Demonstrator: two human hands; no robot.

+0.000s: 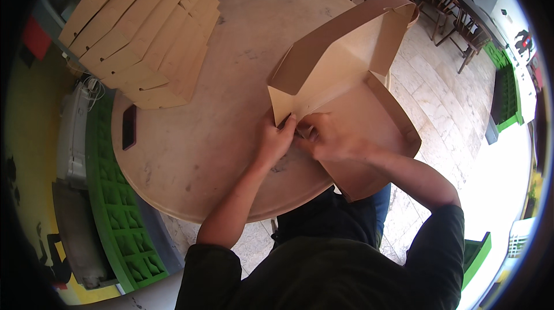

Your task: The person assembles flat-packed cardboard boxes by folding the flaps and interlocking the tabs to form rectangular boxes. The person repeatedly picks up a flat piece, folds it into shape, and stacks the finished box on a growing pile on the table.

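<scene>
An open brown cardboard box (369, 111) lies on the right of the round table, its hinged lid raised on the far side and its near corner past the table's rim. My left hand (276, 141) pinches the box's left corner by the hinge, thumb on the card. Right beside it, the curled fingers of my right hand (330, 137) grip the same corner from the inner side. The small flaps between my fingers are partly hidden.
A tall stack of folded cardboard boxes (150, 44) stands at the far left of the round table (242, 38). Near it lies a dark phone (129, 127) by the left rim. Green crates (127, 226) stand beyond that rim; wooden chairs (441, 1) are at the far right.
</scene>
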